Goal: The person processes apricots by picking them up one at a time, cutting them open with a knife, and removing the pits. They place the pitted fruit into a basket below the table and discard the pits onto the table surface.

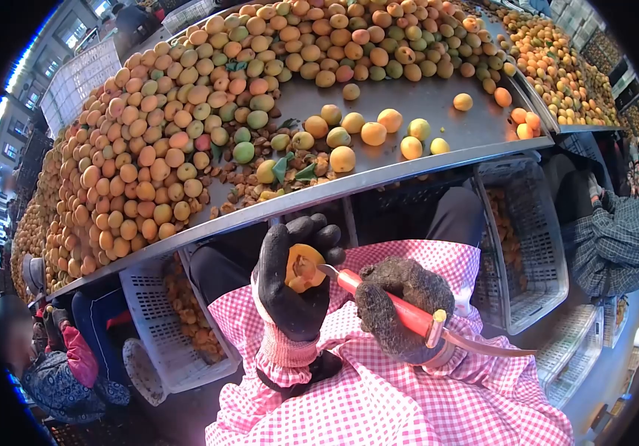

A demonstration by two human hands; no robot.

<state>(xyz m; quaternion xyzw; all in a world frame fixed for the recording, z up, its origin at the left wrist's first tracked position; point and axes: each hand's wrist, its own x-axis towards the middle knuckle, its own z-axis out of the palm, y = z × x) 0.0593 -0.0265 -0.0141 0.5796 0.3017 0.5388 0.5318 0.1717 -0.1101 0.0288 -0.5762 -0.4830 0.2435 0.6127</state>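
My left hand (282, 286), in a black glove, is closed around a cut apricot (305, 266), whose orange inside faces up. My right hand (401, 301), in a worn dark glove, grips a red-handled knife (411, 316). A short metal tip at the handle's near-left end touches or nearly touches the apricot's edge. From the brass-coloured other end, a long curved metal blade sticks out to the right. Both hands are above a pink checked apron (379, 386). Fingers partly cover the fruit and handle.
Ahead, a metal table (401, 100) carries a large heap of apricots (148, 163), with loose ones and brown scraps near its edge. Crates holding cut fruit stand left (186, 379) and right (539, 297) of my knees. A person (67, 372) sits left; another (609, 238) sits right.
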